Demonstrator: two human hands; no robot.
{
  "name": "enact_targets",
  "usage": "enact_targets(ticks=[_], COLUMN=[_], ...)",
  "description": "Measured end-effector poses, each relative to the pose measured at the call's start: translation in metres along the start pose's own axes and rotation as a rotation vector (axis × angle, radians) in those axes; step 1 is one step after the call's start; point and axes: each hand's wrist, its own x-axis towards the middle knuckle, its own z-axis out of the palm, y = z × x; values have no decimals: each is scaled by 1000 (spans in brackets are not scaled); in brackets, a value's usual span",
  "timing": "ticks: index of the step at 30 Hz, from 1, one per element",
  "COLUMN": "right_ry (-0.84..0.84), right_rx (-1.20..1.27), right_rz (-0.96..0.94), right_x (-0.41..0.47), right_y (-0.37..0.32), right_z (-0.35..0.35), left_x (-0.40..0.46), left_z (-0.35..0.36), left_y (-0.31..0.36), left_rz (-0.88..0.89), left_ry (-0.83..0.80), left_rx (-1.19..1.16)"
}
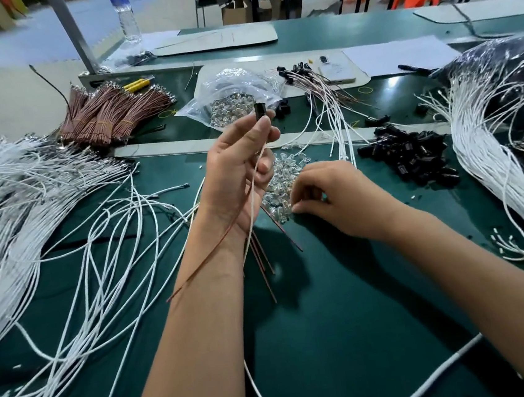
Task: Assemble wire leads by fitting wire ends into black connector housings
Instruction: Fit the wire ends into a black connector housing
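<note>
Fingers (pixel 263 127) pinch boxy black housing (pixel 260 110).

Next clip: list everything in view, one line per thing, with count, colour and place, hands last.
Table: one, green, underneath everything.
White wires: many, left; more far right.
Brown wire bundles: several, banded, back left.
Bag: one, clear, holding clear parts, back centre.
Loose clear parts: a pile, centre.
Black housings: a pile, right of centre.
Finished leads: several, white and brown, behind centre.
Phone: one, white, back.
Bottle: one, clear, far back left.
Left hand: holds a housing with white and brown wires.
Right hand: picks at the clear parts.
</note>
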Motion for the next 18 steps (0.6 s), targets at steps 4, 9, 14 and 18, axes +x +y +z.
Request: enact_targets(ticks=[4, 9, 14, 18], right_ry=[119, 45, 296, 594], right_rx=[-65, -116, 158, 676], right_rz=[105, 145, 293, 351], right_x=[-1, -8, -31, -52], right_y=[5, 10, 25, 30], right_z=[0, -6, -15, -18], left_x=[0, 1, 0, -2], left_z=[1, 5, 9, 13], left_y=[-9, -19, -28, -38], left_rz=[6, -21, -25, -19], left_ry=[-16, 15, -38, -132], left_rx=[191, 309, 494, 661])
